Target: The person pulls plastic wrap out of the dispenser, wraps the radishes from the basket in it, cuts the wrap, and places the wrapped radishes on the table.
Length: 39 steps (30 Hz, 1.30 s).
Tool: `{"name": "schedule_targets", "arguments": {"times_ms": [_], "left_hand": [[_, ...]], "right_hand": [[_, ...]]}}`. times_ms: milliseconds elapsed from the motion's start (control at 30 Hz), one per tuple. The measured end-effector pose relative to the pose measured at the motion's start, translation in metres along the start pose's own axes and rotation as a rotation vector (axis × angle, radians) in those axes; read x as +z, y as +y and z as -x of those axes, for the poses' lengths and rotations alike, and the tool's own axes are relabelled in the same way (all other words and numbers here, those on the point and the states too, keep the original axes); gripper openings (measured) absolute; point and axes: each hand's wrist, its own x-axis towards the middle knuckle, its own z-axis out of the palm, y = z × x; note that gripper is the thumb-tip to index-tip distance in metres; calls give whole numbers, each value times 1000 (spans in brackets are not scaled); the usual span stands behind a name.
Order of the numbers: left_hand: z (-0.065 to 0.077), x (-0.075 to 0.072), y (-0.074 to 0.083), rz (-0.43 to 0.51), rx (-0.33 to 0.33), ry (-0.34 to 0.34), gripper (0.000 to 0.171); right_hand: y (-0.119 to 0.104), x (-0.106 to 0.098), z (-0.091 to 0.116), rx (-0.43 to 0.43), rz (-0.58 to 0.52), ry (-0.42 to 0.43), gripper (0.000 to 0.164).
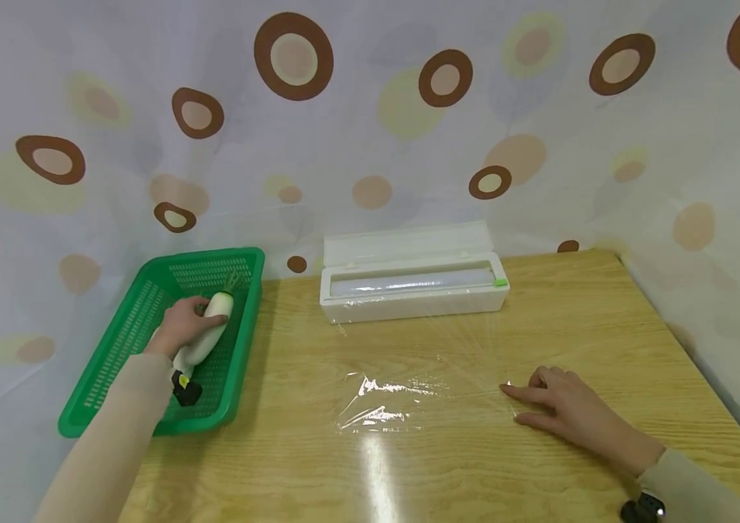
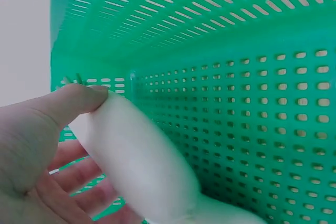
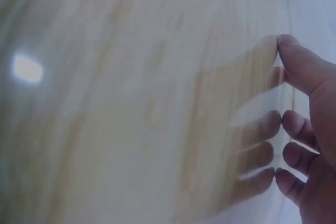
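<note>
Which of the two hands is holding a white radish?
The left hand, inside the green basket, its thumb against the white radish. The right hand holds no radish; it is at the wooden table, outside the basket.

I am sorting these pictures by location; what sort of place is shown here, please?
Probably a small indoor workspace, perhaps screened off: a wood-grain table, spotted sheeting behind it and a white box with a film roll.

The sleeves (image 1: 111,428) are beige; the wrist cameras (image 1: 187,392) black, one yellow-marked.
</note>
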Motion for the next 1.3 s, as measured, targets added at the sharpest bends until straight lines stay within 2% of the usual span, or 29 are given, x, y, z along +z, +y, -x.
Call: {"name": "schedule_targets", "arguments": {"times_ms": [267, 467, 600, 733, 1000, 1167, 1300], "left_hand": [[8, -6, 7, 29, 26, 102, 70], [17, -11, 16, 136, 34, 185, 74], [26, -11, 34, 188, 61, 263, 72], [37, -5, 57, 224, 110, 298, 67], [45, 24, 101, 238, 253, 252, 56], [51, 53, 128, 263, 356, 201, 52], [57, 82, 148, 264, 423, 140, 48]], "right_hand": [[2, 0, 0, 0, -14, 1, 50], [1, -1, -2, 13, -16, -6, 50], [1, -2, -2, 45, -12, -29, 49], [1, -1, -1, 63, -13, -48, 49], [0, 0, 0, 45, -10, -31, 50], [0, 2, 0, 31, -8, -20, 50], [-1, 1, 0, 37, -9, -26, 50]]}}
